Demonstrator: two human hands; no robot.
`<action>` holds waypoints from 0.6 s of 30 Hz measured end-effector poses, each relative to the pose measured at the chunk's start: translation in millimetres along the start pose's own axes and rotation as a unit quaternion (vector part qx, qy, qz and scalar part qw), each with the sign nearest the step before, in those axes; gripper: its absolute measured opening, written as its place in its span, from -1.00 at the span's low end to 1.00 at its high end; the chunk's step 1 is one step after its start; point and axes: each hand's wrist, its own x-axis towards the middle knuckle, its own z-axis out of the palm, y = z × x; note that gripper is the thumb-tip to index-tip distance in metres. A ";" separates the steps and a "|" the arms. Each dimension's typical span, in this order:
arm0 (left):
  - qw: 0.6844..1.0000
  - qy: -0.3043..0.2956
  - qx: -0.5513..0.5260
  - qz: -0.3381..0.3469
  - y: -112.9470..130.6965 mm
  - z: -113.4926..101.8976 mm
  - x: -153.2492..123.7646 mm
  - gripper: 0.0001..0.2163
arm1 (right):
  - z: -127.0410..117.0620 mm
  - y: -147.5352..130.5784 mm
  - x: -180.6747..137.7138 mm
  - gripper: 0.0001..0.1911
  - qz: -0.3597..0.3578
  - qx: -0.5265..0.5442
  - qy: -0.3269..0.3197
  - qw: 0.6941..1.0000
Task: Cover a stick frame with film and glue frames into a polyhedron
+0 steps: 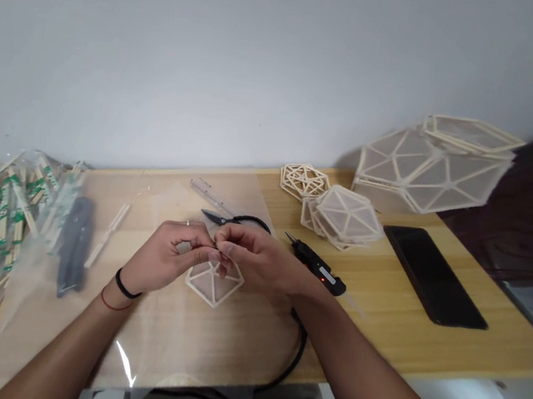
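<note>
My left hand and my right hand meet near the middle of the table, their fingertips pinched close together. Whatever sits between them is too small and too covered to name. Just under the fingers is a small pentagonal panel of pale sticks with translucent film; its upper part is hidden, and I cannot tell whether the fingers grip it. Black-handled scissors lie behind my hands. Close to my right wrist is a black glue gun with a red light on.
A clear sheet covers part of the wooden table. Wrapped chopsticks are heaped at left, near a dark grey object and a loose chopstick pair. Rightward are small panels, a large faceted stick structure and a phone.
</note>
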 end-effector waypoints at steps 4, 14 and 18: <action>1.000 -0.004 -0.001 -0.002 1.5 -0.1 -0.7 -0.78 | 0.0 0.1 -0.2 -0.60 -0.005 -0.004 -0.002 1.000; 1.000 -0.021 -0.016 -0.001 4.0 -1.0 -0.8 -0.78 | -1.8 -0.8 -0.9 -0.64 0.005 -0.010 -0.007 1.000; 1.000 -0.010 -0.006 0.006 1.8 -1.6 -0.9 -0.76 | -2.3 -0.8 -0.7 -0.68 0.002 0.002 -0.004 1.000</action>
